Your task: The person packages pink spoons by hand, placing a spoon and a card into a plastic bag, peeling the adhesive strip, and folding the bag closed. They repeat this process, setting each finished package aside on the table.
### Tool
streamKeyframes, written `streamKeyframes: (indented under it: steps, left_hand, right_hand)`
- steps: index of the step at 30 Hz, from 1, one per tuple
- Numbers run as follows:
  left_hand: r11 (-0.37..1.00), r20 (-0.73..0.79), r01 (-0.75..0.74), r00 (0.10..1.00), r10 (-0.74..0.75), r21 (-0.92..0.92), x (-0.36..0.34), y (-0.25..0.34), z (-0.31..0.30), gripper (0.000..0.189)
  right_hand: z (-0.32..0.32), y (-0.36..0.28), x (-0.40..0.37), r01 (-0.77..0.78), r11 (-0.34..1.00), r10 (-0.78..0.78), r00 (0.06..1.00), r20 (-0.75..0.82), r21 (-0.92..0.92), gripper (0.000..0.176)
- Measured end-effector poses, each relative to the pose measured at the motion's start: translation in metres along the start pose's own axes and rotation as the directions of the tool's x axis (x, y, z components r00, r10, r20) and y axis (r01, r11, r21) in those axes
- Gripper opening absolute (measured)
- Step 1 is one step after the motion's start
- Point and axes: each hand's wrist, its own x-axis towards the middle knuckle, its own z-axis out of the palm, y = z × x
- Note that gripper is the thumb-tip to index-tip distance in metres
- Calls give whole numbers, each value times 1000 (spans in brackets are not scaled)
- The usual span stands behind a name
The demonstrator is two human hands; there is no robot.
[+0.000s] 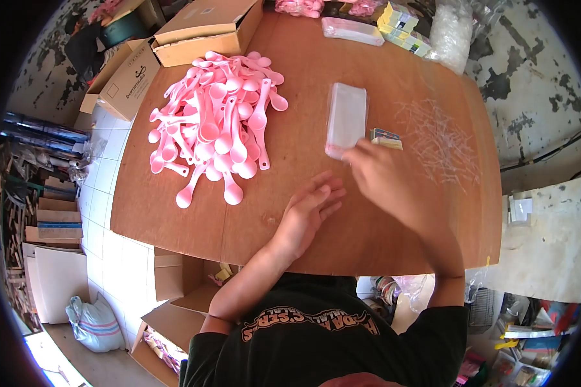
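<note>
Pink plastic spoons (219,119) lie in a large heap on a brown wooden table (297,84), beyond the left hand (308,209) and off to its left. That hand is loosely open above the table's near half, its fingers a little bent and spread, with nothing seen in its hold. The right hand (376,169), ahead and to the right of the left one, is partly closed, its fingertips at the near end of a stack of clear plastic bags (347,119). It is blurred, and I cannot tell whether it grips a bag. The stack extends away from those fingertips. Just beside the right hand, on its far side, is a small pile of printed cards (386,138). Farther to its right, thin clear strips (440,145) are scattered loosely. A cardboard box (200,35) sits beyond the spoons, well apart from both hands.
</note>
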Motion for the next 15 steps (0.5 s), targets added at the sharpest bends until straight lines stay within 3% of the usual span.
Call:
streamKeyframes:
  steps: [1, 2, 4, 5, 8, 10, 12, 15]
  left_hand:
    - [995, 20, 57, 998, -55, -83, 3, -3, -3, 42]
    - [979, 45, 117, 993, -111, -164, 4, -4, -4, 42]
    - [967, 96, 169, 984, -153, -189, 1, -1, -1, 43]
    - [952, 143, 219, 971, -191, -212, -2, 0, 0, 44]
    - [990, 63, 116, 992, -111, -80, -8, -3, -1, 39]
    - [978, 19, 135, 991, -134, -161, -10, 1, -3, 35]
    - [974, -40, 49, 997, -59, -221, -9, 4, -3, 34]
    - [966, -54, 46, 997, -61, -255, -9, 7, -8, 35]
  right_hand:
    - [7, -6, -6, 140, 990, -140, 987, -74, -2, 6]
    - [5, -15, -17, 178, 979, -175, 984, 42, -98, 10]
    - [15, -27, -31, 302, 951, -305, 951, -44, -60, 11]
    - [13, -31, -39, 292, 954, -295, 954, -43, -64, 11]
    - [-1, -37, -50, 401, 912, -405, 913, -45, -84, 19]
    - [-16, -28, -60, 187, 982, -190, 971, -144, -33, 25]
    - [-24, -9, -54, -250, 967, 251, 967, -30, 49, 28]
    - [-6, 36, -49, -209, 974, 198, 973, -120, -83, 30]
